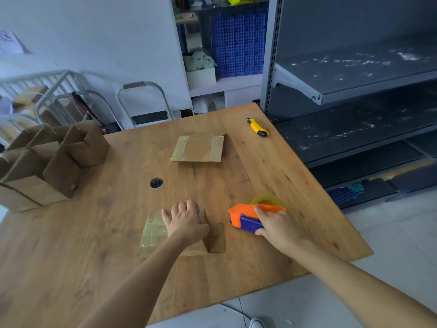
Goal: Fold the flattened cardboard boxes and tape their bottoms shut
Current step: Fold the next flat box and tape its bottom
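1. Box [151,233] under my left hand [186,223] sits bottom-up near the front of the table [94,256], with clear tape across its flaps. My fingers curl over its far edge and hold it down.
2. My right hand [279,229] wraps around the orange-and-blue tape dispenser [241,217], just to the right of that box and not touching it. I judge this bottom taped, or nearly so.
3. Folded boxes [54,159] stand open-topped at the table's left, and I count them as done.
4. 1 flattened box [198,147] lies farther off, mid-table, not yet folded.
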Available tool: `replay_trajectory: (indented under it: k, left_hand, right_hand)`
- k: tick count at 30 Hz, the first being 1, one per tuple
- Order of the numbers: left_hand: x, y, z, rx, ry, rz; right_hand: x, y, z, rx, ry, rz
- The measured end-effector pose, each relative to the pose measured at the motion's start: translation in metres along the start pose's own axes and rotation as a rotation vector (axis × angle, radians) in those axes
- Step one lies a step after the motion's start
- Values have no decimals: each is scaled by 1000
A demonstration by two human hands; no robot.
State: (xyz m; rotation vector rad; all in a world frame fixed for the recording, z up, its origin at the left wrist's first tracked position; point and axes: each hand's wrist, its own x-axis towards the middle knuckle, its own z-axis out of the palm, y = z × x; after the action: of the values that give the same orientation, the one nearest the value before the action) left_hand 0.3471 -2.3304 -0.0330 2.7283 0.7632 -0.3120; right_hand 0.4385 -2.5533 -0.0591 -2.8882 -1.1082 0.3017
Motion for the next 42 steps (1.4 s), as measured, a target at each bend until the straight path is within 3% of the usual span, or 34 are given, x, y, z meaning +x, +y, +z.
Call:
replay_trajectory:
  k: [4, 7, 9, 11, 12, 13, 15, 18, 20, 23, 27, 31, 38, 42]
  left_hand:
    - [-1, 2, 2, -5, 41, -3]
    - [-3, 1, 5, -13, 82, 7]
    - [-2, 0, 7, -11, 81, 11]
    - [-1, -1, 6, -63, 66, -7]
    - [-1, -2, 3, -149, 57, -26]
    - [-1, -2, -1, -256, 43, -41]
    - [-2, -4, -7, -385, 16, -35]
    - [-7, -11, -8, -374, 37, 30]
    - [-13, -15, -11, -479, 59, 73]
    - [-21, -26, -18, -602, 85, 45]
    - [-24, -61, -8, -221, 164, -168]
    - [-24, -84, -13, -551, 93, -449]
    - [-17, -92, -14, -547, 167, -426]
    - [-21, -95, -13, -516, 204, -391]
  right_hand:
    - [-2, -4, 20, -19, 39, 60]
    - [0, -27, 19, 64, 284, 75]
    - [-1, -60, 5, 508, 294, 36]
    - [1, -95, -16, 1164, -16, 178]
    - [5, -111, -18, 1379, -91, 233]
    - [11, -122, -18, 1437, -65, 264]
    - [22, -138, -19, 1284, -9, 272]
    - [32, -147, -19, 935, 54, 251]
    - [38, -148, -17, 828, 26, 262]
    - [40, -146, -15, 872, -29, 331]
    - [44, -145, -20, 938, -66, 410]
    - [52, -145, -17, 1043, -150, 482]
    - [59, -155, -15, 1061, -176, 535]
    - [62, -157, -12, 919, -151, 554]
